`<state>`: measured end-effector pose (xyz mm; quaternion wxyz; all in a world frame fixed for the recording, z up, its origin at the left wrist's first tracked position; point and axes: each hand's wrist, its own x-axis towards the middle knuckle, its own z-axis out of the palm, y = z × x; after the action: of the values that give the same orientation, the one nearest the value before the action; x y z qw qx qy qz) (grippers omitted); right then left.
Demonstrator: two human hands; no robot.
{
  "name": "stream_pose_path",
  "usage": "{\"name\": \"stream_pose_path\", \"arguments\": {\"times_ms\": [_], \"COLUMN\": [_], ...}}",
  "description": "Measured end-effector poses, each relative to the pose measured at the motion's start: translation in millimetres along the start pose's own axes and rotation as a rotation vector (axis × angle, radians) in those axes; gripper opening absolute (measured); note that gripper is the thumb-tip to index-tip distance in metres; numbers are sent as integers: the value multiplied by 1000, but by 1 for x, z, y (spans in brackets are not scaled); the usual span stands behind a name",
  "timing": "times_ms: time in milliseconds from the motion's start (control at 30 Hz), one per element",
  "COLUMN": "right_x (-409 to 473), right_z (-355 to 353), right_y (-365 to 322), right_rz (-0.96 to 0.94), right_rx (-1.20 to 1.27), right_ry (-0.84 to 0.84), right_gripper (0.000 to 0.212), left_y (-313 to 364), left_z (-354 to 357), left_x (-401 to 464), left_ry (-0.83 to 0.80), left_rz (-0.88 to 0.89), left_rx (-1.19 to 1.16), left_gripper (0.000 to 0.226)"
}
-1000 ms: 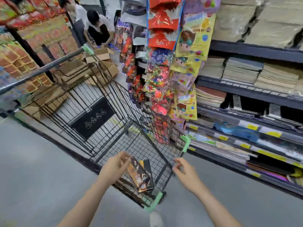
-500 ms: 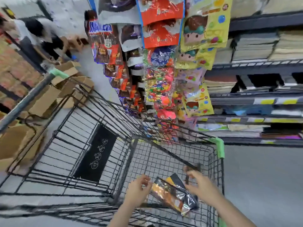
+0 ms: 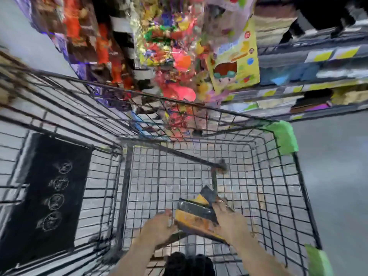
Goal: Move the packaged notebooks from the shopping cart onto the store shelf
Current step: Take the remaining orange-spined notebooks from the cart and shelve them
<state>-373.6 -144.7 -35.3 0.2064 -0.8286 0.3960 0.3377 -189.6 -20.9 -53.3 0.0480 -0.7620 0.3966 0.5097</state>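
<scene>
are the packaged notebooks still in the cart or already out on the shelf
In the cart. The packaged notebooks sit above the shopping cart's mesh floor, between left hand and right hand.

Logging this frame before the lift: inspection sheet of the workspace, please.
Surface: wire floor of the shopping cart, grey store floor below.
Job's things: packaged notebooks, orange and black, inside the cart, between both hands; count unclear, blurred.
Clutter: black placard on the cart's flap.
Hands: left hand at the pack's left edge; right hand over its right side; grip blurred.
Cables: nothing seen.
Surroundings: hanging toy packets ahead, store shelf of stationery to the right.
</scene>
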Motion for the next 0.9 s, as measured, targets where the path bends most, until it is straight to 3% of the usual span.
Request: {"name": "stream_pose_path", "arguments": {"times_ms": [167, 367, 467, 633, 733, 900], "right_x": [22, 14, 4, -2, 2, 9], "right_z": [18, -11, -36, -66, -66, -40], "right_y": [5, 9, -2, -32, -36, 4], "right_rz": [69, 119, 113, 33, 48, 203], "right_rx": [115, 522, 906, 1101, 1098, 954], "right_ry": [-42, -17, 12, 54, 87, 92], "right_gripper": [57, 33, 22, 7, 13, 45], "left_y": [-12, -11, 6, 32, 28, 8], "left_z": [12, -19, -35, -55, -59, -45], "left_x": [28, 14, 1, -14, -14, -2], "left_ry": [-32, 159, 151, 93, 116, 157], "left_rz": [45, 3, 33, 101, 84, 57], "left_rx": [-69, -244, -410, -806, -841, -788], "left_gripper": [47, 44, 41, 26, 26, 17]}}
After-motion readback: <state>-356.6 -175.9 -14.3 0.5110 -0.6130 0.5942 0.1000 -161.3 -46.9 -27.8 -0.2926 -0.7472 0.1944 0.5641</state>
